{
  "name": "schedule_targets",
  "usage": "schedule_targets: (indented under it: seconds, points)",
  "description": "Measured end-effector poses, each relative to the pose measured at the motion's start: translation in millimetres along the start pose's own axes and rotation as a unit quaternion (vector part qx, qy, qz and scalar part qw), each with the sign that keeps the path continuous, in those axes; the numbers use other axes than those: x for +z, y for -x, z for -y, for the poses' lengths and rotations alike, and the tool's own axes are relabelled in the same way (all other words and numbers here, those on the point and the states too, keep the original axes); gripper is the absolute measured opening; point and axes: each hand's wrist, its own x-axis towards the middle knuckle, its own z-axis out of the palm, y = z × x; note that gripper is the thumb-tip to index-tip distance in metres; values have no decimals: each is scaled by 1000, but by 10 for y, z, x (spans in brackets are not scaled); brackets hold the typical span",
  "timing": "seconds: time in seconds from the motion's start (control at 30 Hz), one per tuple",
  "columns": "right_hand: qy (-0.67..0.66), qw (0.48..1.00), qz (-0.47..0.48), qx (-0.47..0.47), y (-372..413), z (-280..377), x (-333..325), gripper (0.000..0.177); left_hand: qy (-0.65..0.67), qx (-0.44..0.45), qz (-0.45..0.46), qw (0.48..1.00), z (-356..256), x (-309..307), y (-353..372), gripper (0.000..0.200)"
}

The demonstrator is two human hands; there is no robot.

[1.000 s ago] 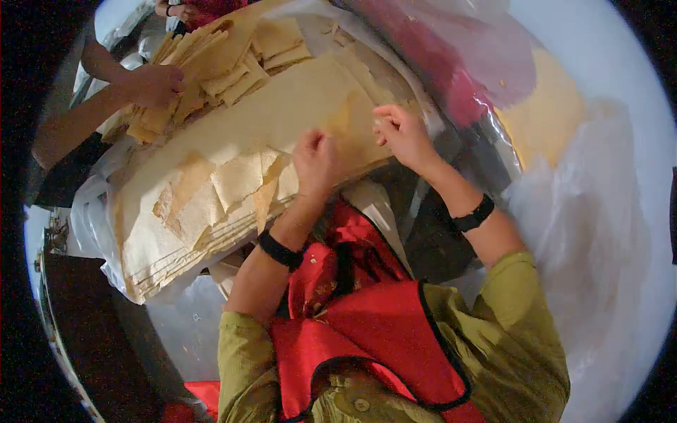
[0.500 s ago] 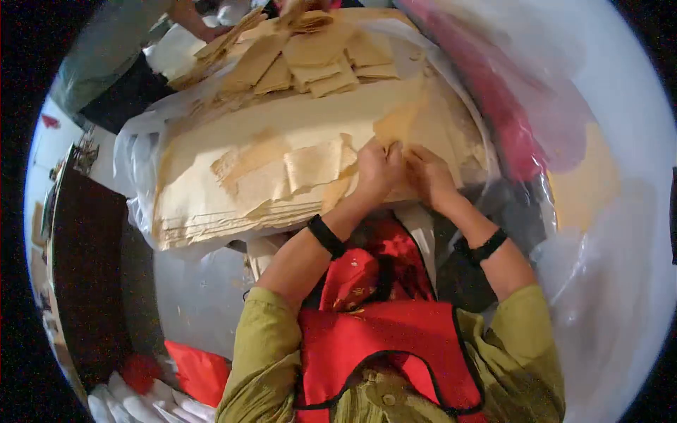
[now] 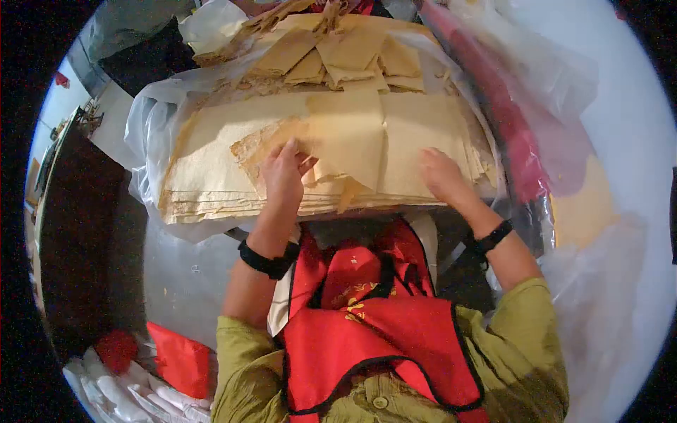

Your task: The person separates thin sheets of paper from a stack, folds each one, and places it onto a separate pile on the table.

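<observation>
A broad stack of thin tan sheets point(image 3: 233, 183) lies across the table in front of me. My left hand point(image 3: 283, 175) is over its middle, thumb and fingers pinched at the left edge of an unfolded tan sheet point(image 3: 347, 134). Under and beside that hand lies a darker, rough-edged piece point(image 3: 257, 144). My right hand point(image 3: 443, 175) rests with curled fingers over the right part of the stack; whether anything is between its fingers is hidden. A small torn strip point(image 3: 348, 192) hangs near the front edge, between the two hands.
Folded tan pieces point(image 3: 349, 53) are heaped at the back of the stack. Clear plastic point(image 3: 144, 134) wraps its left side. A pink plastic-covered bundle point(image 3: 511, 130) runs along the right. Part of another person's hand shows at the top edge. Red cloth point(image 3: 180, 359) lies lower left.
My hands have parted: the left moved left, the right slightly right. The sheet between them now lies spread flat, where a crumpled piece was before. The view has shifted a little.
</observation>
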Motion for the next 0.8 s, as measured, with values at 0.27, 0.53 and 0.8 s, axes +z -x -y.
schedule_targets:
  seconds: [0.27, 0.53, 0.8]
  points:
    - [-171, 984, -45, 13, -268, 857, -371, 40, -171, 67, 123, 975, -441, 915, -157, 19]
    - [-738, 617, 49, 269, -253, 1359, -156, 30, -280, 180, 246, 910, 114, 1390, 378, 19]
    - [-852, 421, 15, 311, -691, 1067, -431, 32, -233, -19, 245, 941, 194, 199, 773, 23]
